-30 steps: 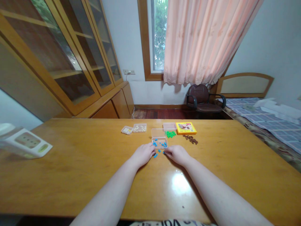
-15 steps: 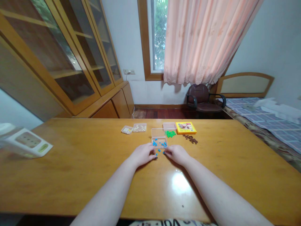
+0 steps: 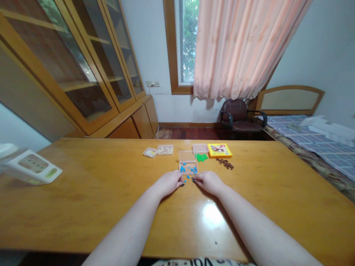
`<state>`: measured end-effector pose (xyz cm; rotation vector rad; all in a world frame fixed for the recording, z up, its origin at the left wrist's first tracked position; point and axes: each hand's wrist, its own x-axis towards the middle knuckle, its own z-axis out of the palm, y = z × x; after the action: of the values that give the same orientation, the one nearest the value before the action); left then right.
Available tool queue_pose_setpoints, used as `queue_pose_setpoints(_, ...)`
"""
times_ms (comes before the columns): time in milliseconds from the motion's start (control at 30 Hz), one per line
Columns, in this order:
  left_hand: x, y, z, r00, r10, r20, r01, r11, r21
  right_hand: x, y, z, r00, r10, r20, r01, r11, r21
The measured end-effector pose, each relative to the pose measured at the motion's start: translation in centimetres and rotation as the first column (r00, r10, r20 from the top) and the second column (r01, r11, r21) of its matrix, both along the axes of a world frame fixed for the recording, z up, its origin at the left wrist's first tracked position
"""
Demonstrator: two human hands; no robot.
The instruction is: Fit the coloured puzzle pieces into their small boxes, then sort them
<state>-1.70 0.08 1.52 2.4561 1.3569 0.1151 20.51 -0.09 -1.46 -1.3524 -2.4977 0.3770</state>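
A small clear plastic box [image 3: 183, 174] with its lid raised at the back holds several little blue bricks [image 3: 194, 170]. Just in front of it, two loose blue bricks [image 3: 188, 177] lie on the table between my hands. My left hand [image 3: 169, 183] rests at the box's front left corner with thumb and fingers curled together; whatever they may hold is hidden. My right hand [image 3: 208, 181] lies at the front right corner, its thumb and forefinger pinched on a small blue brick that the fingertips mostly cover.
Beyond the box lie a heap of green bricks [image 3: 201, 157], brown bricks [image 3: 225, 163], a yellow box [image 3: 220, 150] and a clear tray [image 3: 200, 149]. Pale pieces sit in another tray [image 3: 165, 150] at the back left. A white container [image 3: 34, 166] stands far left on the wooden table [image 3: 111, 177].
My left thumb and fingers have drawn closer together. The blue brick at my right fingertips is now mostly covered by them. The box and heaps stay put.
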Motion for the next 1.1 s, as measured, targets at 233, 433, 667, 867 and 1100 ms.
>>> queue_pose_setpoints(233, -0.1, 0.4, -0.2, 0.993, -0.006, 0.121, 0.000, 0.999, 0.053, -0.2, -0.1, 0.3, 1.000, -0.014, 0.018, 0.014, 1.000, 0.005)
queue_pose_setpoints(433, 0.4, 1.7, -0.7, 0.966, 0.080, 0.247, -0.125, 0.977, 0.171, -0.5, 0.0, 0.3, 0.999, -0.037, -0.008, 0.037, 0.999, -0.025)
queue_pose_setpoints(667, 0.4, 1.4, -0.5, 0.980, 0.102, 0.171, -0.138, 0.967, 0.212, -0.3, 0.0, 0.2, 0.986, -0.102, -0.129, 0.106, 0.994, 0.023)
queue_pose_setpoints(867, 0.3, 0.3, 0.2, 0.998, -0.030, 0.061, 0.019, 0.983, 0.183, -0.2, 1.0, -0.6, 0.941, -0.261, -0.216, 0.285, 0.955, 0.086)
queue_pose_setpoints(1100, 0.7, 0.3, 0.1, 0.999, -0.036, 0.007, 0.035, 0.992, 0.123, -0.4, 0.5, 0.0, 0.973, -0.185, -0.138, 0.194, 0.979, 0.055)
